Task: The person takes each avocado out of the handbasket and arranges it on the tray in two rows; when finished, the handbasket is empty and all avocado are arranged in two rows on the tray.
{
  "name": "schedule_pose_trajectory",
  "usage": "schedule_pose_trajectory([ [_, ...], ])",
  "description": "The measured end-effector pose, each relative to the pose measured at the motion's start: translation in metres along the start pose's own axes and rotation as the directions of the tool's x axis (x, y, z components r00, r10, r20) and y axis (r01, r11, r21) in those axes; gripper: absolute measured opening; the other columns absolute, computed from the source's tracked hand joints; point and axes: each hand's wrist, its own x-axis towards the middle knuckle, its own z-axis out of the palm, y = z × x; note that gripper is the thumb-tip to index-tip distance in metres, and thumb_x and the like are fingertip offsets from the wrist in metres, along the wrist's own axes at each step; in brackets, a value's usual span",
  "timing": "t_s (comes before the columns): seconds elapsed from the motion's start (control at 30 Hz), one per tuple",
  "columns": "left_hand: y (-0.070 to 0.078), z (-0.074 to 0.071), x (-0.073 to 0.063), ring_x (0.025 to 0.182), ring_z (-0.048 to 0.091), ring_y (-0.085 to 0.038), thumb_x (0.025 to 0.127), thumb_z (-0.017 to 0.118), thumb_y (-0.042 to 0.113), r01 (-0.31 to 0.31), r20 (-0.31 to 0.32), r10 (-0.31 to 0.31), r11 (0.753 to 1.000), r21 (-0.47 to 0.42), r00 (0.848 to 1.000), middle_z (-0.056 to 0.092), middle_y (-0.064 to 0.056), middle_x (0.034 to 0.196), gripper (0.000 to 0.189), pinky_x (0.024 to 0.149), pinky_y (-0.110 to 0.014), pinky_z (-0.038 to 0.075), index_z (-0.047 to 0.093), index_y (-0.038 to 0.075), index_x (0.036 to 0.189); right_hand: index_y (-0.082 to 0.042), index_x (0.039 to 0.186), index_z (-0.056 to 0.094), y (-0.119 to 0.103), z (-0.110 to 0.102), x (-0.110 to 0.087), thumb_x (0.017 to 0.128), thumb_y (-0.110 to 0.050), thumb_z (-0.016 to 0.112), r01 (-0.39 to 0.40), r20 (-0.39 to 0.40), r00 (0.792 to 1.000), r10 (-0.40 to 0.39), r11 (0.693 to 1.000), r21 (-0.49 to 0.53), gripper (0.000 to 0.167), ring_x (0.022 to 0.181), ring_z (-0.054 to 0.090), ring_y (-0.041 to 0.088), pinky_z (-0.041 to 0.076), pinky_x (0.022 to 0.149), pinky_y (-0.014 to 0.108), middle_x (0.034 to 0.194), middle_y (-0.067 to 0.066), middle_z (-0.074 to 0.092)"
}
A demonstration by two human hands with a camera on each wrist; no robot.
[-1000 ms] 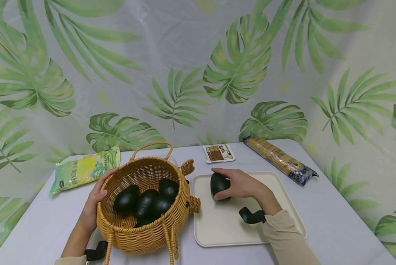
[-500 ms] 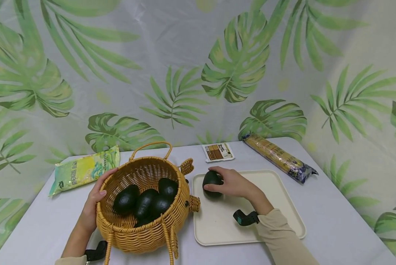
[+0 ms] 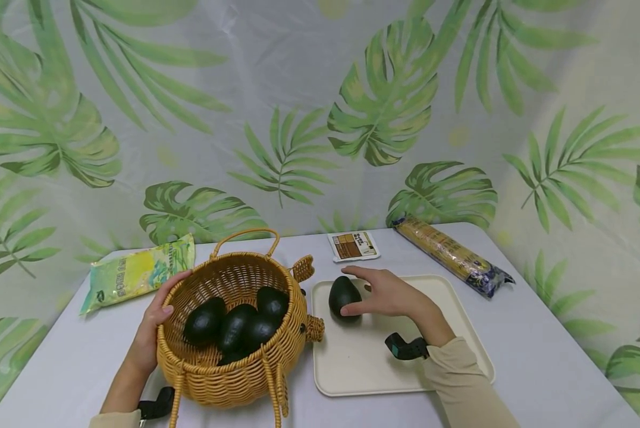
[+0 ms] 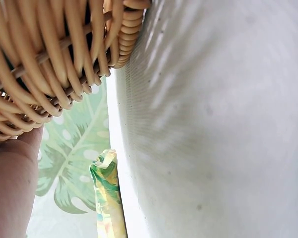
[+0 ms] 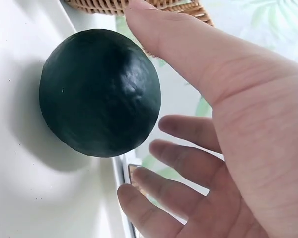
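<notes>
A dark green avocado (image 3: pixel 344 299) lies on the left part of the cream tray (image 3: pixel 373 368). My right hand (image 3: pixel 386 292) is spread beside it, thumb near its side. In the right wrist view the fingers (image 5: pixel 181 156) stand apart from the avocado (image 5: pixel 99 94). My left hand (image 3: pixel 151 327) grips the left rim of a tilted wicker basket (image 3: pixel 229 380) with a pig-like snout. Several avocados (image 3: pixel 204 321) lie inside it. The left wrist view shows the basket's woven side (image 4: pixel 49 54) and part of the left hand (image 4: pixel 12 183); its fingers are mostly hidden there.
A yellow-green bag (image 3: pixel 138 273) lies behind the basket on the left. A small flat packet (image 3: pixel 354 245) is at the back, behind the tray. A long packet of what looks like noodles (image 3: pixel 451 255) lies at the back right. A leaf-patterned curtain (image 3: pixel 282 119) hangs behind the table.
My right hand first shifted the avocado left on the tray, then let go, and its fingers opened as the hand drew back slightly right. The left hand and basket stayed still.
</notes>
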Motion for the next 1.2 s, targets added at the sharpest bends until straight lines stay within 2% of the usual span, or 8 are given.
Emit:
schedule_pose_trajectory([
  [0.3, -0.003, -0.001, 0.001, 0.135, 0.048, -0.015, 0.103, 0.021, 0.015, -0.015, 0.025, 0.015, 1.000, -0.020, 1.000, 0.041, 0.000, 0.154, 0.060, 0.100, -0.023, 0.048, 0.030, 0.014, 0.162, -0.013, 0.158, 0.044, -0.003, -0.004, -0.003, 0.082, -0.053, 0.083, 0.007, -0.003, 1.000, -0.007, 1.000, -0.030, 0.094, 0.132, 0.056, 0.043, 0.047, 0.104, 0.057, 0.154, 0.017, 0.051],
  [0.4, -0.003, 0.001, 0.002, 0.134, 0.049, -0.016, 0.103, 0.021, 0.014, -0.026, 0.037, 0.028, 0.999, -0.038, 0.999, 0.041, -0.001, 0.154, 0.060, 0.101, -0.024, 0.048, 0.030, 0.013, 0.162, -0.015, 0.158, 0.043, -0.006, -0.006, -0.006, 0.083, -0.055, 0.081, 0.019, -0.031, 0.999, -0.020, 0.999, -0.040, 0.093, 0.135, 0.054, 0.042, 0.046, 0.105, 0.058, 0.154, 0.016, 0.051],
  [0.47, -0.003, 0.001, 0.002, 0.133, 0.050, -0.016, 0.102, 0.021, 0.013, -0.024, 0.020, 0.025, 0.999, -0.040, 0.999, 0.042, -0.001, 0.153, 0.059, 0.100, -0.024, 0.049, 0.031, 0.013, 0.161, -0.015, 0.158, 0.043, -0.010, -0.009, -0.007, 0.084, -0.055, 0.080, 0.046, -0.067, 0.997, -0.049, 0.998, -0.040, 0.091, 0.137, 0.053, 0.041, 0.045, 0.107, 0.058, 0.155, 0.016, 0.051],
  [0.6, -0.002, 0.002, 0.002, 0.132, 0.051, -0.016, 0.102, 0.022, 0.014, -0.015, -0.005, 0.015, 1.000, -0.028, 1.000, 0.043, -0.002, 0.152, 0.059, 0.098, -0.024, 0.049, 0.032, 0.011, 0.161, -0.016, 0.157, 0.045, -0.019, -0.013, -0.010, 0.085, -0.045, 0.082, 0.114, -0.170, 0.979, -0.111, 0.993, 0.010, 0.086, 0.139, 0.051, 0.040, 0.043, 0.110, 0.057, 0.158, 0.012, 0.048],
  [0.83, 0.001, -0.001, 0.001, 0.132, 0.050, -0.017, 0.102, 0.022, 0.013, -0.021, -0.013, 0.020, 1.000, -0.018, 1.000, 0.042, -0.003, 0.152, 0.059, 0.098, -0.023, 0.049, 0.031, 0.007, 0.160, -0.021, 0.155, 0.048, -0.041, -0.016, -0.010, 0.089, -0.034, 0.081, 0.255, -0.292, 0.929, -0.225, 0.965, 0.067, 0.075, 0.140, 0.052, 0.033, 0.043, 0.112, 0.053, 0.156, 0.005, 0.051],
  [0.97, 0.000, 0.000, 0.002, 0.133, 0.049, -0.018, 0.102, 0.022, 0.014, -0.020, -0.005, 0.020, 1.000, -0.012, 1.000, 0.041, -0.002, 0.153, 0.060, 0.099, -0.022, 0.049, 0.029, 0.007, 0.161, -0.022, 0.154, 0.051, -0.053, -0.017, -0.009, 0.091, -0.030, 0.080, 0.297, -0.315, 0.913, -0.260, 0.952, 0.076, 0.070, 0.137, 0.056, 0.029, 0.044, 0.111, 0.052, 0.154, 0.003, 0.054],
  [1.2, -0.001, 0.000, 0.001, 0.133, 0.049, -0.016, 0.102, 0.021, 0.012, -0.031, 0.000, 0.031, 0.999, -0.026, 1.000, 0.042, -0.002, 0.152, 0.060, 0.099, -0.023, 0.049, 0.029, 0.007, 0.161, -0.023, 0.152, 0.053, -0.074, -0.014, 0.000, 0.090, -0.028, 0.081, 0.349, -0.277, 0.910, -0.308, 0.930, 0.112, 0.068, 0.134, 0.058, 0.027, 0.044, 0.112, 0.046, 0.153, -0.001, 0.054],
])
